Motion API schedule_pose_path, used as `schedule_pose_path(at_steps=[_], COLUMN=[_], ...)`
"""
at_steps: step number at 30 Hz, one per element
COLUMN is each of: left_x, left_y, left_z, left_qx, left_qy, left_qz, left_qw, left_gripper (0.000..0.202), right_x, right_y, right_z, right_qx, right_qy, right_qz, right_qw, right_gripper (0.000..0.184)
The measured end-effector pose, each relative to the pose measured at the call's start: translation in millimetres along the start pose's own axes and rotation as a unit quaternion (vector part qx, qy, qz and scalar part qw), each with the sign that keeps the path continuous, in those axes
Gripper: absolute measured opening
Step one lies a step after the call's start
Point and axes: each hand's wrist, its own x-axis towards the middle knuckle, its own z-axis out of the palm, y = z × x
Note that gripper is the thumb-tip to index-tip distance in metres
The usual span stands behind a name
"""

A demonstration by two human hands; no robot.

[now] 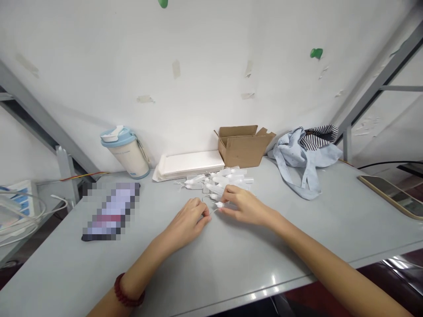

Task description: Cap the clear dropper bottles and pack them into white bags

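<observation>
My right hand (243, 204) is closed around a small squeeze bottle of translucent white plastic, with its white cap (220, 204) showing past the fingertips. The palm hides most of that bottle. Close by on the left, my left hand (193, 216) has thumb and fingers pinched together. A thin white strand (214, 211) runs between its fingertips and the capped end. Just behind both hands lies a loose pile of similar small translucent bottles (228, 176), with thin white strands sticking out on their left.
Behind the pile are a flat white box (190, 163) and an open cardboard box (244, 147). A blue-lidded cup (127, 152) and a blurred-out phone (112, 211) are at left. A light-blue cloth bag (306, 152) and another phone (393, 196) lie right on the grey table (231, 259).
</observation>
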Motion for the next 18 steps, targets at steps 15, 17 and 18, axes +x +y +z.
schedule_pose_path(at_steps=[15,17,18], left_x=[-1,0,0], left_y=[17,16,15], left_z=[-23.6,-23.1,-22.9], left_qx=[-0.178,-0.178,-0.178], left_qy=[0.068,0.082,0.084], left_qz=[-0.060,-0.070,-0.073], left_qw=[0.980,0.978,0.978], left_gripper=[0.018,0.018,0.018], right_x=[1,1,2], right_y=[-4,-3,-3], right_z=[-13,-11,-10], right_qx=[0.401,0.433,0.446], right_qy=[-0.098,-0.111,-0.119], right_qz=[0.046,0.058,0.063], right_qw=[0.910,0.892,0.885], right_gripper=[0.041,0.041,0.041])
